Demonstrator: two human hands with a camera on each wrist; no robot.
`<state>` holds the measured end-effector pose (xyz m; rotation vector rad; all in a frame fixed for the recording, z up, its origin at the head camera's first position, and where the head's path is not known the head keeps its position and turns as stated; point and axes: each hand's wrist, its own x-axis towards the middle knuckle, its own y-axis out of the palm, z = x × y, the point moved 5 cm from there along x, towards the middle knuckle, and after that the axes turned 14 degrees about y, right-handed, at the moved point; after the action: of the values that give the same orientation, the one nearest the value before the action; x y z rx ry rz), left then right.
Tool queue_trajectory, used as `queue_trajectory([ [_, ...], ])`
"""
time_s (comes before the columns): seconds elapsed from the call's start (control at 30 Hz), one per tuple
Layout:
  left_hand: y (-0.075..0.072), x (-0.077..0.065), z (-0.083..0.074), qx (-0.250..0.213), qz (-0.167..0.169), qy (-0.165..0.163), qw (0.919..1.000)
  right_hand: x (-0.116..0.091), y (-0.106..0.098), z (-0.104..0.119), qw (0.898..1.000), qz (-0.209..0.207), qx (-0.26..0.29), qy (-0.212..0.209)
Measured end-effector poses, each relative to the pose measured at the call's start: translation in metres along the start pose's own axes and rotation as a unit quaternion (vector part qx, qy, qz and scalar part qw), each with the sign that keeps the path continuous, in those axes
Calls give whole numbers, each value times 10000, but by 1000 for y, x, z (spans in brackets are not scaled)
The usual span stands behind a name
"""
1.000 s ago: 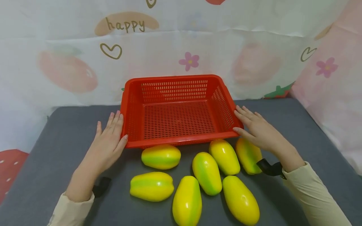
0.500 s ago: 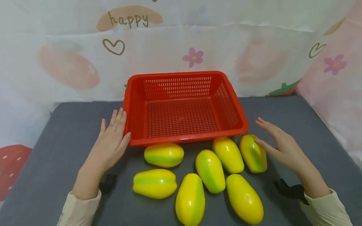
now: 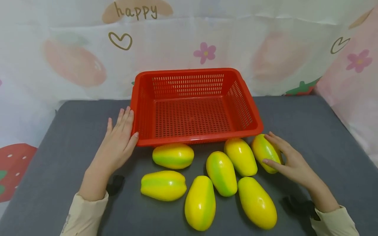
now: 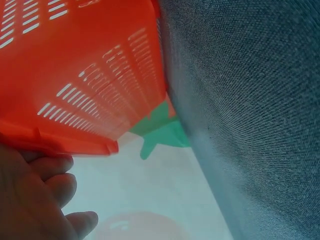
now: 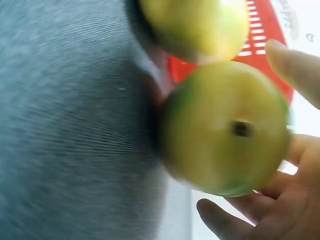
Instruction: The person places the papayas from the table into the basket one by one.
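A red plastic basket with slotted walls stands at the back of the table. My left hand lies against its left rim with fingers extended; the left wrist view shows those fingertips under the rim's edge. At the basket's front right corner sits the rightmost yellow-green papaya. My right hand reaches around this papaya from the right, thumb towards its near side and fingers along its far side. In the right wrist view, the thumb stands spread from the fingers, with the papaya between.
Several more papayas lie in front of the basket, among them one close to its front wall and one at the near right. A grey cloth covers the table, and a printed curtain hangs behind.
My right hand has left the basket's right rim, swung out right, then moved in to the rightmost papaya. My left hand stays at the left rim. The head view has tilted slightly down.
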<state>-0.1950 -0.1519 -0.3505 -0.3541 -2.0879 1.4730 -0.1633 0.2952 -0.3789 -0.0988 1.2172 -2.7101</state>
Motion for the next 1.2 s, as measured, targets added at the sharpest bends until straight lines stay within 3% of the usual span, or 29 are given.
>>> queue_trajectory([
  [0.47, -2, 2, 0, -61, 52, -55, 10000, 6, 10, -14, 9966, -296, 513, 566],
  [0.73, 0, 1, 1, -72, 70, -64, 9999, 5, 13, -21, 9913, -115, 681, 1118],
  [1.2, -2, 0, -1, -112, 67, -24, 9999, 5, 12, -21, 9895, -179, 873, 1138],
])
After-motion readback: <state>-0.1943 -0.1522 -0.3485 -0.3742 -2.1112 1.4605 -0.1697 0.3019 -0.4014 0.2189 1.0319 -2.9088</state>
